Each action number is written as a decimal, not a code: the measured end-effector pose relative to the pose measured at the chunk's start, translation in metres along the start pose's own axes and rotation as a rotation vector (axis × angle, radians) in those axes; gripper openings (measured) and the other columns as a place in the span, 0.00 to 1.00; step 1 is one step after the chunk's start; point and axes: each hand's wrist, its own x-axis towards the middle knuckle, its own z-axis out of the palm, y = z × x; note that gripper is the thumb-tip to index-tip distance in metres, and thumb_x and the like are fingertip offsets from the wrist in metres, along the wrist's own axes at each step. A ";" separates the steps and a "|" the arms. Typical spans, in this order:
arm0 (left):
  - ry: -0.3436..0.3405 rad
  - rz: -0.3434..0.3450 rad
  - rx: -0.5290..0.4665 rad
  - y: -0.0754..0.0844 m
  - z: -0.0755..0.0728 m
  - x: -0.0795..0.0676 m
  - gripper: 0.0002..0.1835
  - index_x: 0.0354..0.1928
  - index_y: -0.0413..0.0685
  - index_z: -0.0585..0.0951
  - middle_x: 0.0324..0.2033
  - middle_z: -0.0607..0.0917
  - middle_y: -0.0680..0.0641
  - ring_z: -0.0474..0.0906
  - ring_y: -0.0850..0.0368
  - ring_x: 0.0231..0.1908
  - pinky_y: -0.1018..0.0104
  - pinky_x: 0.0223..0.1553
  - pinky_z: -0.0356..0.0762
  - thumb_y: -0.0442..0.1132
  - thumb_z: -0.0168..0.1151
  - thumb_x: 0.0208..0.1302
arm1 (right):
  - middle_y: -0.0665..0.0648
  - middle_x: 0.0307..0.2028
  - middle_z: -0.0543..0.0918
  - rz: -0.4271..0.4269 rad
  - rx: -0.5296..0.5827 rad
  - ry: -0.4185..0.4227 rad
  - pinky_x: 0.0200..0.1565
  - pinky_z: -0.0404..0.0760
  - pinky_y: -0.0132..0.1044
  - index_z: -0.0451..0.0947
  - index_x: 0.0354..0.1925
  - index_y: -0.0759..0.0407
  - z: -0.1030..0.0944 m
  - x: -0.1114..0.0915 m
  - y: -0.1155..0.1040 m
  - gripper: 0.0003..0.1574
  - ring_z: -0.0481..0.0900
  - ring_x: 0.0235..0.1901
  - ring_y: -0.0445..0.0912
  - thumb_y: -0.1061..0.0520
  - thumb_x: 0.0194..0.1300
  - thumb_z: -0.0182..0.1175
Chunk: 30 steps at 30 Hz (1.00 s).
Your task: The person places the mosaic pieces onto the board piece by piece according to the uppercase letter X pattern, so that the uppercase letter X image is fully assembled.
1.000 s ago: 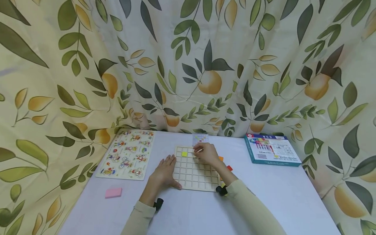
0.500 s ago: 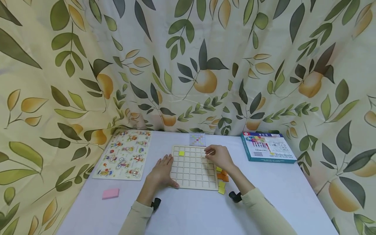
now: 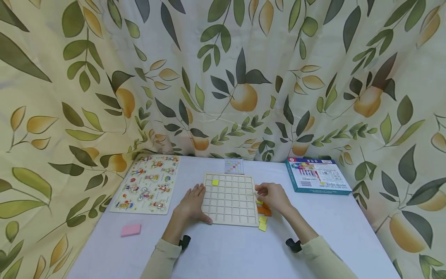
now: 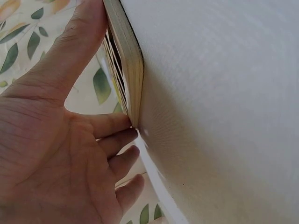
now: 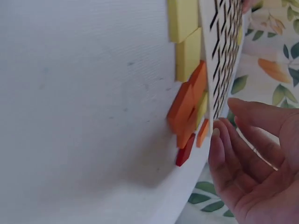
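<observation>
A pale gridded board [image 3: 230, 203] lies on the white table, with one yellow square tile [image 3: 215, 182] in a cell near its top left. My left hand [image 3: 189, 205] rests against the board's left side, fingers extended, thumb at the lower-left corner; the left wrist view shows thumb and fingertips touching its edge. Just off the board's right edge is my right hand [image 3: 275, 198], fingers bent and thumb held apart from them, nothing visible between. Beside it lie orange tiles [image 3: 265, 210], yellow tiles [image 3: 263, 223] and a red tile [image 5: 186, 150], partly hidden in the head view.
A small card with a coloured grid [image 3: 234, 166] lies behind the board. To the left are a picture puzzle board [image 3: 150, 186] and a pink block [image 3: 131, 230]. A teal-edged box [image 3: 318, 176] sits at the back right, before a leaf-patterned curtain [image 3: 223, 77].
My right hand has moved from over the board's upper middle to the right, beyond its edge and towards the loose tiles. The left hand has stayed against the board.
</observation>
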 end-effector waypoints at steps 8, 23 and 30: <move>-0.004 -0.001 0.002 0.002 -0.004 -0.003 0.73 0.80 0.35 0.57 0.81 0.54 0.37 0.45 0.41 0.82 0.46 0.81 0.43 0.62 0.87 0.37 | 0.52 0.37 0.88 0.067 -0.065 -0.052 0.44 0.85 0.42 0.89 0.46 0.58 0.004 -0.007 0.009 0.17 0.80 0.36 0.47 0.62 0.56 0.78; -0.019 0.005 0.013 0.002 -0.006 -0.002 0.74 0.81 0.35 0.56 0.82 0.53 0.37 0.44 0.41 0.82 0.46 0.81 0.43 0.64 0.86 0.37 | 0.50 0.31 0.84 0.086 0.024 0.021 0.37 0.84 0.36 0.88 0.46 0.60 0.003 -0.004 0.011 0.16 0.79 0.34 0.48 0.65 0.58 0.76; -0.009 0.000 0.004 -0.001 -0.003 -0.001 0.75 0.81 0.36 0.56 0.82 0.53 0.38 0.45 0.42 0.82 0.47 0.81 0.42 0.64 0.86 0.36 | 0.52 0.31 0.85 0.097 0.057 0.037 0.36 0.85 0.36 0.88 0.47 0.63 -0.003 0.000 0.009 0.14 0.80 0.32 0.47 0.66 0.61 0.73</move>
